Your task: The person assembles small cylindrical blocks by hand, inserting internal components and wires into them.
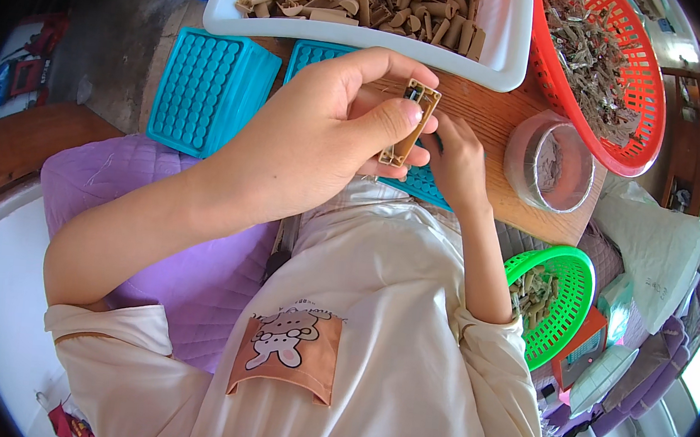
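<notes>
My left hand (pixel 329 121) is raised over the near edge of the table, its thumb pressing a narrow tan plastic casing (pixel 396 149) against the fingers. The casing's hollow side faces up, and a small dark part sits inside its far end. Just right of it, my right hand (pixel 457 160) hangs low over a teal tray (pixel 421 185) with its fingers bent inward. The fingertips are partly hidden, so whatever they pinch cannot be made out. A second teal tray (pixel 313 52) shows in part behind my left hand.
A white bin (pixel 509 66) of tan casings stands at the far side. Teal trays with round cups (pixel 211 94) are stacked at left. On the right are a red basket (pixel 648 120) of scraps, a clear round tub (pixel 530 163) and a green basket (pixel 571 309) with small pieces, below the wooden table (pixel 562 224).
</notes>
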`<state>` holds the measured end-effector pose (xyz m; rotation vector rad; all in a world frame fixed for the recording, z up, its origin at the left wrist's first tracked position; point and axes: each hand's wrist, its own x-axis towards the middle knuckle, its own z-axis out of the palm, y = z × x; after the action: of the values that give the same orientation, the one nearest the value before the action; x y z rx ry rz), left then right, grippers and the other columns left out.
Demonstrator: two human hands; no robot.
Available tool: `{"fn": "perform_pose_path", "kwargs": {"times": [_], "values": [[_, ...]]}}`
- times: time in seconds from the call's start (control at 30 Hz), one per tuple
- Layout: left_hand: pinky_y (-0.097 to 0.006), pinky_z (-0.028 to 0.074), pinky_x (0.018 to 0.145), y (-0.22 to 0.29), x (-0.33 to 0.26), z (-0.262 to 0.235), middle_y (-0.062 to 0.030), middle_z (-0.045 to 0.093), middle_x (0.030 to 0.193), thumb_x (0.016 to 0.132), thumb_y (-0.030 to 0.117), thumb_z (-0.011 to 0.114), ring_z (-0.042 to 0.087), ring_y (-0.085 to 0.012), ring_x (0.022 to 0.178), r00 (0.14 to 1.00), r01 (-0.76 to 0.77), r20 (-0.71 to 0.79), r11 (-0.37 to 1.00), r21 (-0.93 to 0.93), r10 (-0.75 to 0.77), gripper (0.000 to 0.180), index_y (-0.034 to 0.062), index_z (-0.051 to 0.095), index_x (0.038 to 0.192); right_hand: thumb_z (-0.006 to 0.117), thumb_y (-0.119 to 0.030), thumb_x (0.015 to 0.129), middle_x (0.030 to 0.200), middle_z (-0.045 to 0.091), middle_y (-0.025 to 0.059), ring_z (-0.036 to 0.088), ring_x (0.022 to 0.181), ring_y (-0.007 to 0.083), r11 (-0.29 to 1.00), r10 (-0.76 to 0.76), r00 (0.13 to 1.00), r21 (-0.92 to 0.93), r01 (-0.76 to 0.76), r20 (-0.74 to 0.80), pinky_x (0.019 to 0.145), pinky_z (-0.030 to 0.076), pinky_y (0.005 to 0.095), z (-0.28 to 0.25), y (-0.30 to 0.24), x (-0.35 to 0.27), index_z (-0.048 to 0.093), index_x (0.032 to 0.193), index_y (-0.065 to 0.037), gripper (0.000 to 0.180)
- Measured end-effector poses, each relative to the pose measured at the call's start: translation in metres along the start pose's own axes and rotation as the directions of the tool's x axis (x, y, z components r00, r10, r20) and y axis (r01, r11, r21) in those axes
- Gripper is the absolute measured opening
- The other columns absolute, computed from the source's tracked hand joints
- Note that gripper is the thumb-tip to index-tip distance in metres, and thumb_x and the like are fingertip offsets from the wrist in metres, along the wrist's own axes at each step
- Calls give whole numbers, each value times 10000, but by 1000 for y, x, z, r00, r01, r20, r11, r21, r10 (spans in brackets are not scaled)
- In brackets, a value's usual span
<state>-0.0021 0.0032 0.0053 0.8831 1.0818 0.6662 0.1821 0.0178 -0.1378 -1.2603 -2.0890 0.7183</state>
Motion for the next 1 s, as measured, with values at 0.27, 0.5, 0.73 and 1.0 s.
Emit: {"fn": "perform_pose_path", "kwargs": {"times": [0.27,0.5,0.73,1.0], "values": [[-248,481,727,-2,0,1,-84,566,989,890,184,421,578,-136,832,999,47,18,998,48,-48,269,68,431,1132,600,0,682,745,591,73,574,680,198,998,-49,997,-28,47,-55,599,469,287,5,7,-3,571,882,-60,211],[-248,482,728,-4,-5,7,-69,566,956,882,124,431,572,-124,824,999,42,29,998,49,-44,290,51,410,1162,640,102,639,761,603,121,618,723,245,777,213,798,593,212,-564,629,501,278,-31,-83,0,548,838,34,230],[-235,480,698,-10,-6,9,-46,567,860,870,74,441,533,-71,769,999,48,3,996,69,-48,308,17,401,1170,641,117,573,727,610,104,620,720,245,936,-271,801,48,348,-534,613,503,284,-24,-83,9,557,789,5,257],[-211,447,659,-14,-8,14,-45,557,833,855,17,424,509,-58,747,999,26,33,994,102,-30,305,-10,406,1159,621,121,554,737,593,107,599,684,225,918,-109,860,282,280,-499,578,492,279,-27,-82,-1,551,774,1,260]]}}
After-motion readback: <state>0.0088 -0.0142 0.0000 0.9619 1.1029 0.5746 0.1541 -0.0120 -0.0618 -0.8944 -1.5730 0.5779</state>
